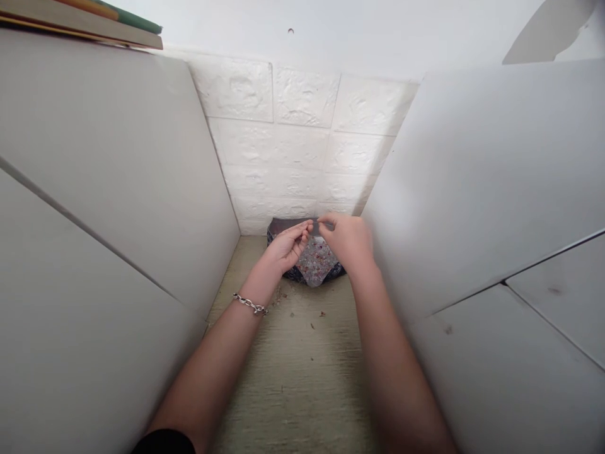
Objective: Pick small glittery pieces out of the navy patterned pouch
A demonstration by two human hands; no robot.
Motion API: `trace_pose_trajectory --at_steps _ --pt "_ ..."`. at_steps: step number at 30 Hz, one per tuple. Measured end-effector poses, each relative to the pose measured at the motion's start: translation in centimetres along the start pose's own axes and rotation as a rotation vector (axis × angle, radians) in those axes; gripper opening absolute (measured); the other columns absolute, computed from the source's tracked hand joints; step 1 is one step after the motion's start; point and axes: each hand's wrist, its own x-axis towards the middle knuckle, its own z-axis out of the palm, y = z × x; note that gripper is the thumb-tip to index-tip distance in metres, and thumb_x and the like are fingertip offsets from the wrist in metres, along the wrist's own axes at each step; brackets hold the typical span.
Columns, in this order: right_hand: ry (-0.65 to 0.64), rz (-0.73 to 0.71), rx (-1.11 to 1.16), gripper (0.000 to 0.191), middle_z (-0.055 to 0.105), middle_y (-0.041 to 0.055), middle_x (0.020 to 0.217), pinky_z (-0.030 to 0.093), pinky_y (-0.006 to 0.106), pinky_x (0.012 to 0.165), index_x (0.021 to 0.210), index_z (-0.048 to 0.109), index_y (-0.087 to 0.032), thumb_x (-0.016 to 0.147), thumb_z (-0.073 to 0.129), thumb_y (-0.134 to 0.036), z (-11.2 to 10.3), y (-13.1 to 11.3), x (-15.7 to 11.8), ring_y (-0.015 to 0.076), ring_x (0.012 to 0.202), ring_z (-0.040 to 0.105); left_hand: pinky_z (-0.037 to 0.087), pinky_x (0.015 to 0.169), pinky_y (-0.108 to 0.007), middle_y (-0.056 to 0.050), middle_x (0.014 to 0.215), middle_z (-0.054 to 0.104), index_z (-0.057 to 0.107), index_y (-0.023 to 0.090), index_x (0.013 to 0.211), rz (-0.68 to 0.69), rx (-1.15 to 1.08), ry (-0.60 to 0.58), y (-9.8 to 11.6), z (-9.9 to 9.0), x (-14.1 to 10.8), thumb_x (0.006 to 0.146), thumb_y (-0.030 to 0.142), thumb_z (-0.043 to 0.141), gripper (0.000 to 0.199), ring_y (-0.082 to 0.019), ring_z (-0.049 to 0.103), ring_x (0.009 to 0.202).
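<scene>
Both hands are raised over a dark patterned bag or container (293,275) at the foot of the wall. In it lies a heap of small, clear and pinkish bits that look like beads (316,260). My left hand (287,244), palm partly turned up, has its thumb and fingertips pressed together. Facing it, my right hand (348,239) pinches with thumb and forefinger, its tips a small gap from the left fingertips. Whatever sits in either pinch is too small to make out. A silver chain bracelet (250,304) circles the left wrist.
A white cabinet side (118,157) rises on the left and another white panel (482,176) on the right. Behind is a white brick-textured wall (283,145). Small crumbs (322,313) dot the greenish wooden surface (293,391). Books (85,28) rest on the left cabinet.
</scene>
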Motion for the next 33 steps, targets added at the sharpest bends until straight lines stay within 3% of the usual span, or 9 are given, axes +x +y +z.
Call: trace_pose_trajectory --at_steps 10,33 --pt "0.009 -0.097 -0.133 0.028 0.062 0.0037 0.09 0.034 0.025 0.059 0.09 0.062 -0.026 0.08 0.037 -0.034 0.31 0.11 -0.12 0.0152 0.074 0.054 0.043 0.046 -0.005 -0.003 0.064 0.056 0.059 0.004 0.075 -0.033 0.079 -0.122 -0.09 -0.45 0.13 0.076 0.007 0.046 0.013 0.001 0.05 0.048" --pt "0.008 -0.131 -0.178 0.027 0.061 0.0028 0.09 0.033 0.024 0.058 0.089 0.061 -0.027 0.08 0.036 -0.031 0.4 0.47 -0.02 0.0144 0.075 0.052 0.039 0.042 -0.005 -0.002 0.063 0.055 0.058 0.005 0.076 -0.105 0.115 -0.163 -0.09 -0.59 -0.02 0.078 0.01 0.045 0.013 0.001 0.047 0.046"
